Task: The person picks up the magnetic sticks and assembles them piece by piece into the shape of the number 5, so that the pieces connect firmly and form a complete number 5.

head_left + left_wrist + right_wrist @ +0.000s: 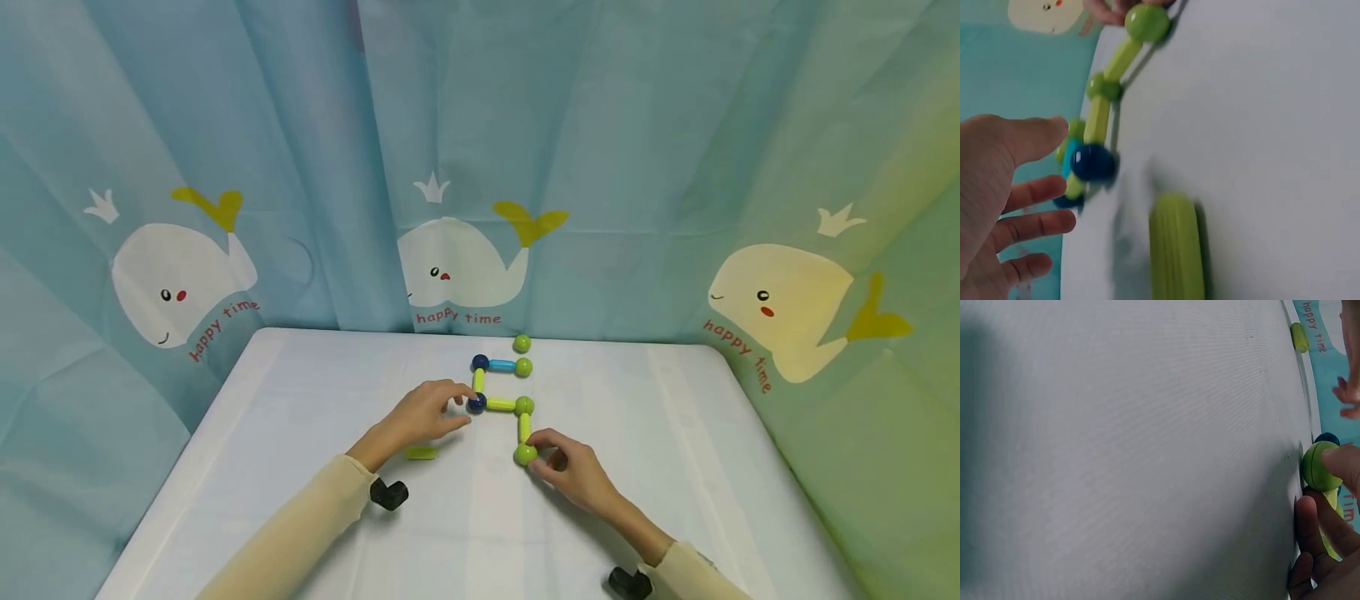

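A zigzag of toy rods and balls lies on the white table. Its end nearest me is a green ball (526,454), which my right hand (573,471) pinches between thumb and fingers; the right wrist view shows the thumb on this ball (1321,466). From it a yellow-green rod (524,428) runs to another green ball (524,406), then a second such rod (501,405) to a dark blue ball (1092,162). Beside that blue ball my left hand (427,412) hovers with fingers apart, holding nothing. A loose yellow-green rod (1175,250) lies below the left hand.
At the far end of the zigzag, a light blue rod (502,365) links another dark blue ball (480,362) to a green ball (523,367). A loose green ball (522,342) sits at the table's back edge, before a whale-print curtain (637,167).
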Available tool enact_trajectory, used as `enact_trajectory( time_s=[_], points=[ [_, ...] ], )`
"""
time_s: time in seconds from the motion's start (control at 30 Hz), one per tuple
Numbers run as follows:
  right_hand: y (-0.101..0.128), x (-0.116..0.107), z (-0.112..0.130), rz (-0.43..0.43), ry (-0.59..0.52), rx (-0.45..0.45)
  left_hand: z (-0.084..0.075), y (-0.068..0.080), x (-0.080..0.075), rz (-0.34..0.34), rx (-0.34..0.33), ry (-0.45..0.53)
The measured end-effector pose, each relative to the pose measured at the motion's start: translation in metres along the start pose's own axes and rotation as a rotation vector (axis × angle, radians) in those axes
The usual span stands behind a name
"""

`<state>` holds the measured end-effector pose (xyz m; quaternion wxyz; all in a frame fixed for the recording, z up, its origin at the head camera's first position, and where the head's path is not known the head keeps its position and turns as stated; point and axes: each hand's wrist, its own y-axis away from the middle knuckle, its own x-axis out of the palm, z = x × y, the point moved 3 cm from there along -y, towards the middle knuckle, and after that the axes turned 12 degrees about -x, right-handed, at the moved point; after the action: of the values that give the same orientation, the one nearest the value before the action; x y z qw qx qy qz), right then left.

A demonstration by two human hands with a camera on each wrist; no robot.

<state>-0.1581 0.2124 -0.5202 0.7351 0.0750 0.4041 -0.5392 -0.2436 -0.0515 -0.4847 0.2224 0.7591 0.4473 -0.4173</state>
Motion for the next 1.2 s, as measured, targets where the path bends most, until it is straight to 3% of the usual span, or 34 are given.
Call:
enact_trajectory(
  time_s=[0.23,0.4,0.9,1.2],
  points=[
    [0.003,-0.002,-0.002,-0.021,0.0,0.035,0.028,0.024,-0.007,0.008,-0.043,-0.019],
    [0.004,-0.003,-0.003,-0.029,-0.002,0.044,0.038,0.034,-0.006,0.049,-0.056,-0.006],
    [0.002,-0.004,-0.001,-0.014,-0.017,0.057,0.044,0.051,0.0,0.129,0.012,0.096],
    [0.002,-0.002,-0.003,-0.014,-0.02,0.035,0.047,0.056,0.004,0.138,0.023,0.128]
  ],
)
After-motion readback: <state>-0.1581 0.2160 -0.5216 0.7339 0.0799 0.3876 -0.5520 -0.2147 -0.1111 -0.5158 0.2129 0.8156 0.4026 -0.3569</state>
